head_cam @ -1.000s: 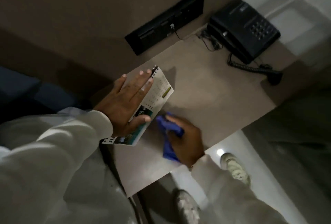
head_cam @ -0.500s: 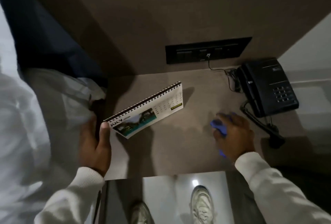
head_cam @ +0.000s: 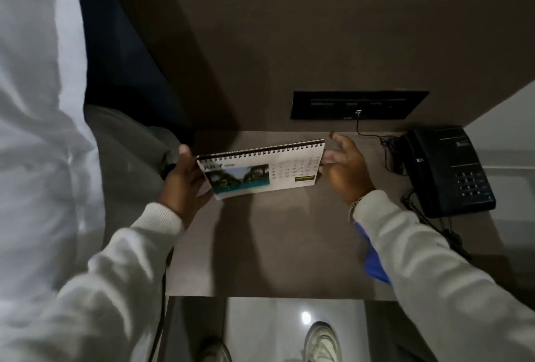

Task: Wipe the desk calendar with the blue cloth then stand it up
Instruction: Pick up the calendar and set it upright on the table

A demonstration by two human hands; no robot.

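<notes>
The spiral-bound desk calendar, showing a July page with a pool photo, is held upright above the back of the small brown table. My left hand grips its left end. At the calendar's right edge my right hand has its fingers spread and touching that edge. The blue cloth lies on the table near the front right, partly hidden under my right sleeve.
A black telephone with a coiled cord sits at the table's right side. A black socket panel with a plugged cable is on the wall behind. White bedding lies left; my shoes show below the table's front edge.
My right hand has let go of the blue cloth and moved left to the calendar's right edge. The calendar has been turned level and more upright, with my left hand still on its left end.
</notes>
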